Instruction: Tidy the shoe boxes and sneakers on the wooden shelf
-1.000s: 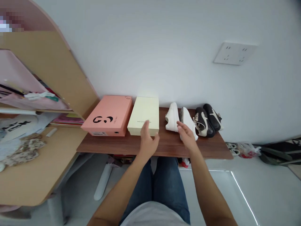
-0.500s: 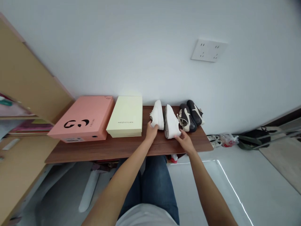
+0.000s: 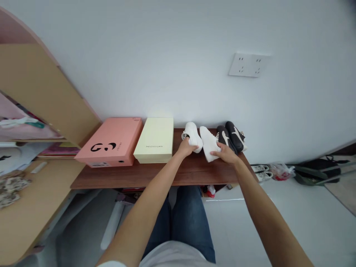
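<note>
The left hand (image 3: 187, 147) clamps its fingers on the left white sneaker (image 3: 195, 135), the right hand (image 3: 227, 154) on the right white sneaker (image 3: 207, 144), toward the wooden bench (image 3: 155, 178)'s right edge. Long axes slant rightward from far edge to near, toes apparently facing far.

Eight o'clock, I see wooden desk (image 3: 41, 202), patterned cloth (image 3: 13, 190) on top. Two o'clock: wall-mounted socket plate (image 3: 249, 65). Between three and four: plastic bag (image 3: 282, 171) beside dark bag (image 3: 319, 170).
</note>
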The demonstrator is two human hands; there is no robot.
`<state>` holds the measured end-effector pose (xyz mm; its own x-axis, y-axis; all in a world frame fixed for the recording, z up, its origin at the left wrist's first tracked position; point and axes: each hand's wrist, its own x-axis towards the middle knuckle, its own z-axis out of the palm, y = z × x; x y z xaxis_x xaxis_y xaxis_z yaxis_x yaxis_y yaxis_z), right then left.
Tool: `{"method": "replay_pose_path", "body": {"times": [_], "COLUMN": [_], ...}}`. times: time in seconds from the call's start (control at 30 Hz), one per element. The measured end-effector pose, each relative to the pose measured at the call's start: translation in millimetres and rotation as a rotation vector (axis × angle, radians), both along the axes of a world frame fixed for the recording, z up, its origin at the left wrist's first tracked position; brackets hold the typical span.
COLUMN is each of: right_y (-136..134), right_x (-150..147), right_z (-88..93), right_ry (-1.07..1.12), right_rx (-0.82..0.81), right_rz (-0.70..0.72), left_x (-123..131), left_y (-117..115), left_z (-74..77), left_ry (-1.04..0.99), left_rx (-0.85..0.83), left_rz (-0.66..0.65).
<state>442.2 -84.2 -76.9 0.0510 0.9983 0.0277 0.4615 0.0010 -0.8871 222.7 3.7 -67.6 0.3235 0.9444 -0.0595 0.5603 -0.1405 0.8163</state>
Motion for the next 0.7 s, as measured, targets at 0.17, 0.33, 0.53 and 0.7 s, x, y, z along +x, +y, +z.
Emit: {"method": "replay_pose_path", "body": {"times": [0.17,0.33,0.53,0.7], "right_y": [13,27,42,46], "right_x": [-3,-33,-62,-70], "right_z": [44.6,56.4,45.9,39.3], "right_ry": [-0.640,-0.963,-1.070,-1.085], "right_rx": [-0.003,-0.104,-0.214,-0.231], "right_rz": [0.021,0.064,0.101,0.113], "left_x": [3,-1,0,0], "left_y": [13,14,9,7], "left_z": [27.5,33.3,31.0,31.2], "left_ry": [0.336,0.630,0.742,0.779], "left_rx": [0.188,0.288,0.281,0.262], "left_rz": [-0.185,-0.362,-0.430,-0.453]}}
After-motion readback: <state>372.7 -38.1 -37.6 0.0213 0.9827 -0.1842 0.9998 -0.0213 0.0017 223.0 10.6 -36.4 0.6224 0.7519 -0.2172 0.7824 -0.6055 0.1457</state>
